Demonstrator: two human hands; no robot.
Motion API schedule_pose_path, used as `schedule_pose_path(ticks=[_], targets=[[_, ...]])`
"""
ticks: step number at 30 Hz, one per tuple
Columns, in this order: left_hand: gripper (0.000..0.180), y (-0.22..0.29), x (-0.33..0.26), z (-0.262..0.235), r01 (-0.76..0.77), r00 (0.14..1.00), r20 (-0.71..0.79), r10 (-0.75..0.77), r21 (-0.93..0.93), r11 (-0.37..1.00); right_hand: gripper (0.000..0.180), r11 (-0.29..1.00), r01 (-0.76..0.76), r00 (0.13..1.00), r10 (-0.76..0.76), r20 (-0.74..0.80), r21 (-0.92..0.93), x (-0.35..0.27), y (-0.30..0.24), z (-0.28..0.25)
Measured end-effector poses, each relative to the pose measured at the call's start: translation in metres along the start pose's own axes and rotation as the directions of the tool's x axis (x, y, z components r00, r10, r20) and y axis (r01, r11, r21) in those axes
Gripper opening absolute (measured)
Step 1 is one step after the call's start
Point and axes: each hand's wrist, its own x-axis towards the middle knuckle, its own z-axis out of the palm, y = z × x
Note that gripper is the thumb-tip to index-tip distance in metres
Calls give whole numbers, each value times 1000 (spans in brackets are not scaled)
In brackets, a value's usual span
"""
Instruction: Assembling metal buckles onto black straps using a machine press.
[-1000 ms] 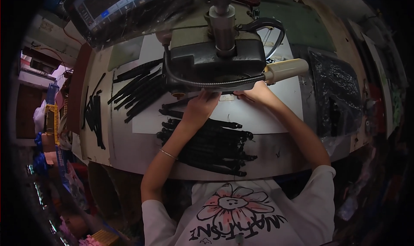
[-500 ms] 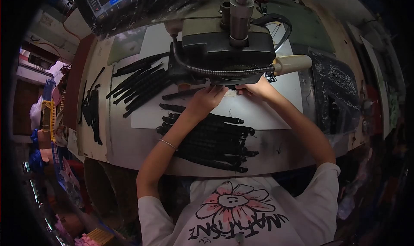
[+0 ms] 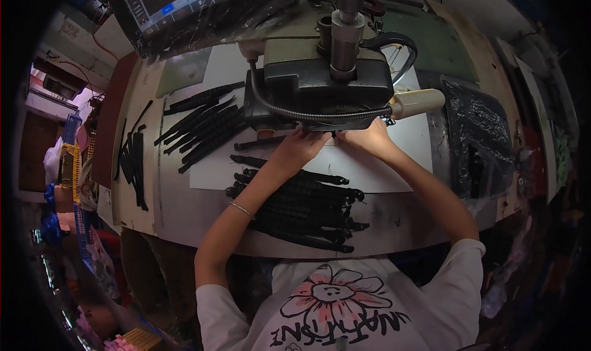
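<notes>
Both hands tucked under the head of the sewing machine (image 3: pixel 326 80): left hand (image 3: pixel 301 146) and right hand (image 3: pixel 367 135) flat, fingers narrow, pinning a black strip (image 3: pixel 261 143) by the needle to steady it. Grip itself hidden, so cannot tell. Heap of black strips (image 3: pixel 308 206) piled near on the tabletop (image 3: pixel 178 209), within easy reach.

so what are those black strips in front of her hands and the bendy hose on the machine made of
The long black ribbed strips look like matte fabric or elastic webbing; they lie limp and flat, though rubber is possible. The grey bendy hose looks like coiled metal, with a dull sheen and fine ridges.
</notes>
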Motion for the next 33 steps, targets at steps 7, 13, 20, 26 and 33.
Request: schedule_pose_path(ticks=[7,13,20,26,33], targets=[[35,-4,2,0,-38,999,11,38,-30,999,25,869,493,817,-478,-323,-40,-18,30,22],[30,-3,2,-4,-122,992,-16,126,163,979,17,789,593,702,-604,-378,-159,-24,29,28],[36,9,0,-12,5,999,50,-9,88,996,18,809,572,713,-572,-405,-136,-25,27,29],[50,34,-1,-18,149,977,138,-165,119,982,24,804,581,708,-577,-407,-128,-27,25,26],[49,44,-1,-23,130,967,182,-176,237,963,19,810,572,706,-568,-423,-131,-28,26,28]])
